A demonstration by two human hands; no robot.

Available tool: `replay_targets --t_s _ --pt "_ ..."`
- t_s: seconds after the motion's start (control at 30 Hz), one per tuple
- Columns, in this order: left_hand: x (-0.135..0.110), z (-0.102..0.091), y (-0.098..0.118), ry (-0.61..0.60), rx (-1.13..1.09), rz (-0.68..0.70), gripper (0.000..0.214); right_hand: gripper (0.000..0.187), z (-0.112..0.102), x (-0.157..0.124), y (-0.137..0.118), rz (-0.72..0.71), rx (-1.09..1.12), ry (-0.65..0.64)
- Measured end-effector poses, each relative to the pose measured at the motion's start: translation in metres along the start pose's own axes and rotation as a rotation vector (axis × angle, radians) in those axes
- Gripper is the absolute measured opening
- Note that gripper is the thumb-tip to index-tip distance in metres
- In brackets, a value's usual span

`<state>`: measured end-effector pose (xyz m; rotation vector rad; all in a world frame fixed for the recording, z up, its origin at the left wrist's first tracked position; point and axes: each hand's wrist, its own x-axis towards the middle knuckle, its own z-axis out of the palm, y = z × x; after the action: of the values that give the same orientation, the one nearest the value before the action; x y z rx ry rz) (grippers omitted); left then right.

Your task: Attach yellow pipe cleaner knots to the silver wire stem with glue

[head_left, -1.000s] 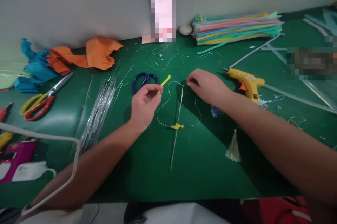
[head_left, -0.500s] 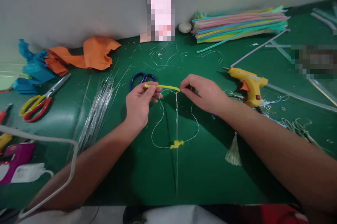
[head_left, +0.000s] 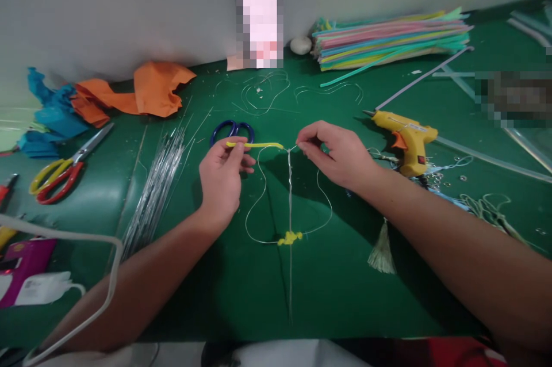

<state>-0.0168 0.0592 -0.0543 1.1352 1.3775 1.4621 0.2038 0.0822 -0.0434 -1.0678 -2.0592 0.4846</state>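
Note:
My left hand [head_left: 221,177] pinches a short yellow pipe cleaner [head_left: 261,145] between thumb and forefinger, its free end pointing right. Close to that end is the top of a twisted wire stem [head_left: 290,194]. With thumb and forefinger closed, my right hand [head_left: 338,154] grips a thin wire at the stem's top. Curved wire loops [head_left: 246,214] spread to both sides of the stem. Lower down, a bumpy yellow pipe cleaner cluster [head_left: 290,238] surrounds the stem. Blue-handled scissors [head_left: 219,130] lie just behind my left hand, partly hidden.
At left are a bundle of wires [head_left: 157,183], red-and-yellow scissors [head_left: 60,183] and orange crepe paper [head_left: 157,88]. A yellow glue gun [head_left: 407,140], a tassel [head_left: 382,249] and small rings lie right. Coloured pipe cleaners [head_left: 392,42] and a blurred upright phone-like shape [head_left: 260,16] are behind.
My left hand has shifted left with the yellow pipe cleaner. Its tip has drawn away from my right fingers, and a short length of wire now shows between them and the stem.

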Motion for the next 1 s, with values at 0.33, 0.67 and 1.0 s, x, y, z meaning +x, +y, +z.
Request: replay_targets --t_s 0.33,0.67,1.0 --pt "-0.012 0.009 0.005 -0.226 -0.108 -0.178 0.017 0.013 0.003 0.001 -0.006 0.135 0.124 -0.044" --pt "-0.010 0.008 0.006 -0.350 -0.138 -0.252 0.015 0.008 0.003 0.009 -0.012 0.472 0.682 -0.111" --pt "-0.014 0.010 0.004 -0.321 -0.029 -0.134 0.017 0.012 0.002 0.011 -0.020 0.598 0.607 -0.153"
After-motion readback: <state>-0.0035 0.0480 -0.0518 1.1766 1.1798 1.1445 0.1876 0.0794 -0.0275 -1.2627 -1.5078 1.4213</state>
